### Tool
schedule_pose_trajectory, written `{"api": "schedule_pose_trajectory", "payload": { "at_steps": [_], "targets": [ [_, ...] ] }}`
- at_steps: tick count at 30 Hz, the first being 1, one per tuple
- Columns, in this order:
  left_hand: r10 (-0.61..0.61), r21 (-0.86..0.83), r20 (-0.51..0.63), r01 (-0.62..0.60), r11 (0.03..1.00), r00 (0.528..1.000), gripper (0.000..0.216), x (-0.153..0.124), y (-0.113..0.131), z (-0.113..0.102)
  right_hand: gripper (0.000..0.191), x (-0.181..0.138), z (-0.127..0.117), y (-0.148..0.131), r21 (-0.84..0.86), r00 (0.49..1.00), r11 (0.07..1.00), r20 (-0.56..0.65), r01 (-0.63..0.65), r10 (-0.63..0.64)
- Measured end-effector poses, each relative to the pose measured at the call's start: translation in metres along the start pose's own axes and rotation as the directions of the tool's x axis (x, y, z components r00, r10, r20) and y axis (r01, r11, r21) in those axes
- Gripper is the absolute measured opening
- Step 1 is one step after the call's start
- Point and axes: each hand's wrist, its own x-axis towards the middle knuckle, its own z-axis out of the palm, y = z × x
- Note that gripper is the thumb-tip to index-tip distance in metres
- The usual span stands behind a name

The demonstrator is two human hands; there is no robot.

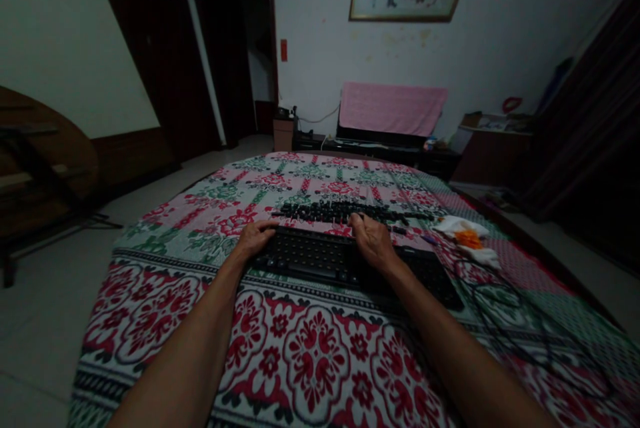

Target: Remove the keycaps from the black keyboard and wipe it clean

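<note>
A black keyboard [310, 255] with its keycaps off lies on the patterned cloth, bare key posts showing in rows. At its upper left corner my left hand [256, 239] is closed on the edge, thumb and fingers close together. My right hand [371, 239] is over the keyboard's right-middle part, its fingers curled together near the far edge. Whatever those fingers pinch, if anything, is too small and dark to make out. Just beyond the keyboard, loose black keycaps [325, 210] lie in a long heap, close to my right fingertips.
Right of the heap lies a white cloth [483, 256] with an orange item [468, 239] on it. A black cable [525, 341] loops over the patterned cloth [320, 355] at the right. Beyond the table, a pink towel [393, 108] covers a screen.
</note>
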Motion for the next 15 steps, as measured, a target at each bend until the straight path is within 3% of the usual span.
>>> {"api": "schedule_pose_trajectory", "payload": {
  "at_steps": [3,5,10,15],
  "targets": [
    [-0.019,-0.001,-0.003,0.019,1.000,1.000,0.033,-0.003,0.005,-0.001,0.040,0.007,0.028,-0.024,0.103,0.997,0.993,0.054,0.049,-0.055],
    [-0.035,-0.010,0.011,0.035,0.999,0.999,0.033,-0.003,0.007,-0.002,0.035,0.012,0.047,-0.039,0.248,0.993,0.969,0.115,0.009,-0.039],
    [-0.007,-0.089,0.094,0.015,0.996,0.996,0.037,0.000,0.000,-0.006,0.011,0.015,0.094,-0.070,0.603,0.920,0.766,0.390,-0.224,-0.037],
    [0.093,-0.199,0.218,-0.049,0.979,0.972,0.036,0.003,-0.006,-0.010,0.013,0.003,0.109,-0.087,0.744,0.897,0.601,0.432,-0.293,-0.097]
  ]
}}
